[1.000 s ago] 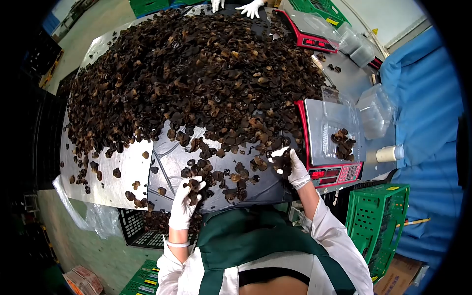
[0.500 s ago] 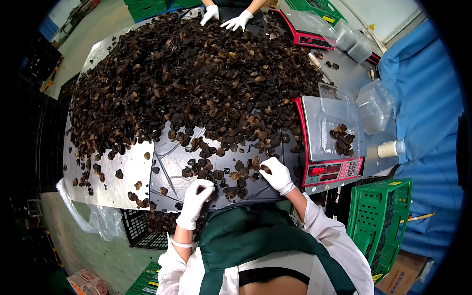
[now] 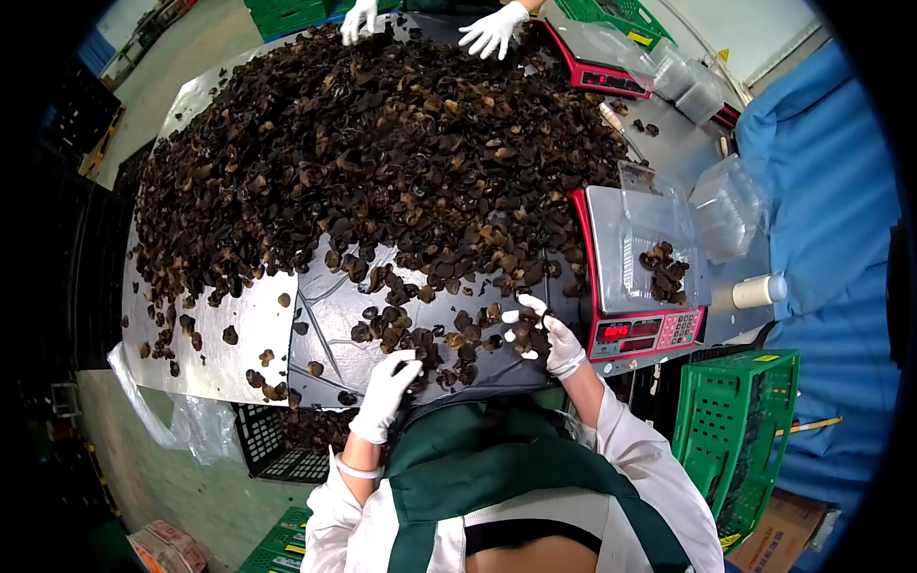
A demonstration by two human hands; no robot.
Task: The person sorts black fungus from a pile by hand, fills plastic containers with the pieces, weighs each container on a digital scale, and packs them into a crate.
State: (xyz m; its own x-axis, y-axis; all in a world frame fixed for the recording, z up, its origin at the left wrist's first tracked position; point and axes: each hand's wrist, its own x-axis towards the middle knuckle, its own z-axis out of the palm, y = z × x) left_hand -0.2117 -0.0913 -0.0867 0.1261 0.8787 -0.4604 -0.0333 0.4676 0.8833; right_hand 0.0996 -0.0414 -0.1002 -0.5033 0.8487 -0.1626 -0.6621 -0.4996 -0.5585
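Observation:
Dark brown wood ear mushrooms (image 3: 382, 162) lie in a large heap across the table. A looser cluster of wood ear mushrooms (image 3: 465, 334) is spread on the dark sheet between my hands. My right hand (image 3: 559, 344), in a white glove, is turned partly palm up, its fingers curled around several mushroom pieces (image 3: 525, 332). My left hand (image 3: 387, 390), also gloved, is at the near left of the cluster. Its thumb and fingers are curled together at a dark mushroom piece, which is mostly hidden.
Right of my right hand stands a red scale (image 3: 645, 329) with a clear plastic box (image 3: 654, 258) holding some mushrooms. A white bottle (image 3: 759, 290) and clear tubs (image 3: 728, 205) are beyond. A green crate (image 3: 735, 430) is at lower right. Across the table are a co-worker's gloved hands (image 3: 492, 31).
My right hand has turned palm upward, showing mushroom pieces in it, and shifted slightly right. My left hand has moved slightly right. The co-worker's hands have spread apart.

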